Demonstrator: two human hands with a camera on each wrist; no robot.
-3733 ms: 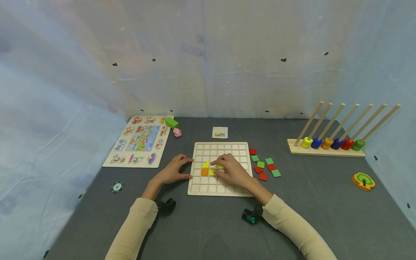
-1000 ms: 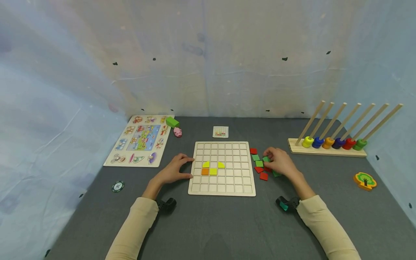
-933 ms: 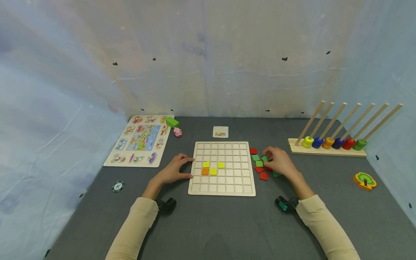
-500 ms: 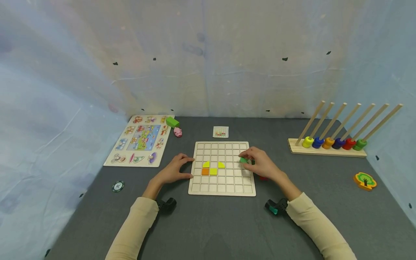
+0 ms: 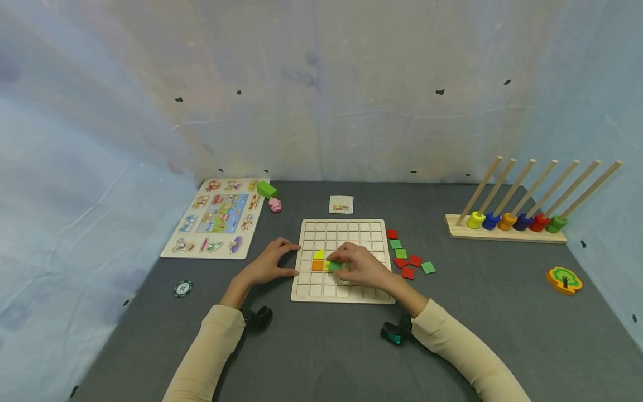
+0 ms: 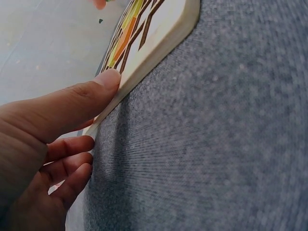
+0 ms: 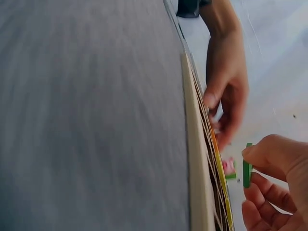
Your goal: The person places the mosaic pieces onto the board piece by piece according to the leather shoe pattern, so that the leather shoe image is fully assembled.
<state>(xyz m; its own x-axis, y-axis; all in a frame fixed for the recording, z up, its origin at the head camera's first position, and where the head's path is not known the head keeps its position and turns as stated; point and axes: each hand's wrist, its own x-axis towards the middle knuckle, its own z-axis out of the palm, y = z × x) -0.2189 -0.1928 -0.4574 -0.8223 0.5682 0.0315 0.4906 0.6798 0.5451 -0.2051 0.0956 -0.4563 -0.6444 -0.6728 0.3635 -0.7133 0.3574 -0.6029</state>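
A wooden grid board (image 5: 343,294) lies on the grey table with yellow tiles (image 5: 318,255) and an orange tile (image 5: 316,266) set in its cells. My right hand (image 5: 358,264) hovers over the board's middle and pinches a green tile (image 5: 334,266) between thumb and fingers; the right wrist view shows the green tile (image 7: 247,166) edge-on, just above the board (image 7: 195,159). My left hand (image 5: 268,262) rests at the board's left edge, its thumb (image 6: 82,103) against the board's edge (image 6: 159,48) and its fingers loosely bent.
Loose red and green tiles (image 5: 408,258) lie right of the board. A small pattern card (image 5: 341,204) sits behind it. A peg puzzle (image 5: 216,216), green block (image 5: 266,189) and pink pig (image 5: 274,205) are far left; a rod rack with rings (image 5: 507,223) and a tree piece (image 5: 562,280) right.
My right hand picked a green tile from the loose pile on the right and carried it left, over the board, to beside the yellow tiles. The left hand has stayed still.
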